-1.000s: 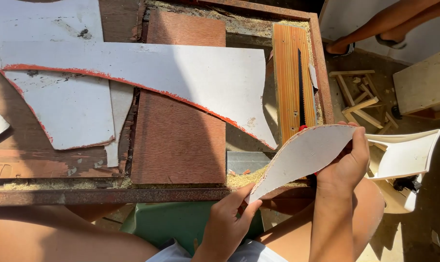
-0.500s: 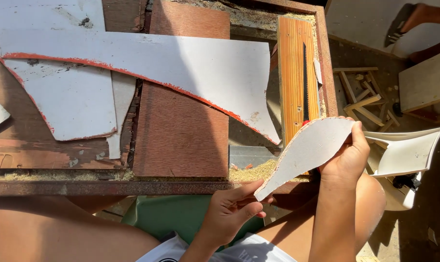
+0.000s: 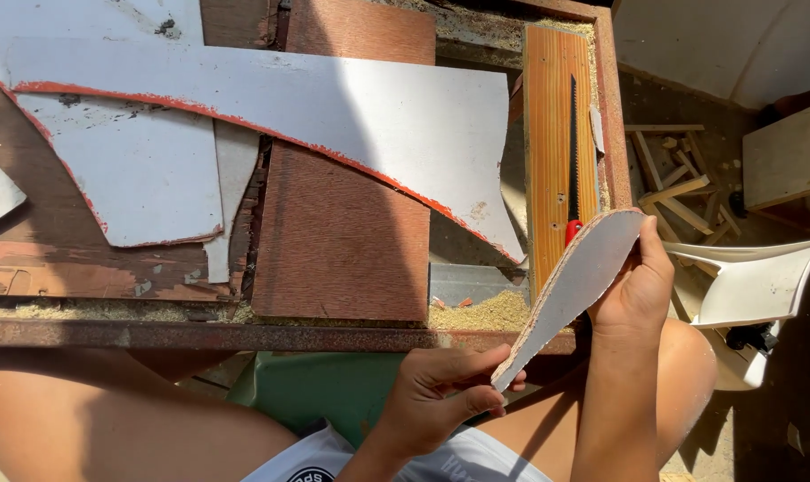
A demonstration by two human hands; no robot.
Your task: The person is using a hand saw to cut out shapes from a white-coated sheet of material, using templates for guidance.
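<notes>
Both hands hold one curved white cut-out piece [image 3: 576, 278], white face up, brownish raw edge along its left side. Right hand [image 3: 635, 290] grips the wide upper end, thumb on the right edge, fingers behind. Left hand [image 3: 440, 393] pinches the narrow lower tip between thumb and fingers.

Just above the right-hand grip: handsaw [image 3: 573, 161] with red handle, lying on an orange wooden plank [image 3: 552, 134]. Left of the grip: large white panel with red-painted edge [image 3: 333, 107] across the workbench [image 3: 244, 335]; sawdust pile [image 3: 481, 312] between the two grips. Right of the grip: white plastic piece [image 3: 753, 281].
</notes>
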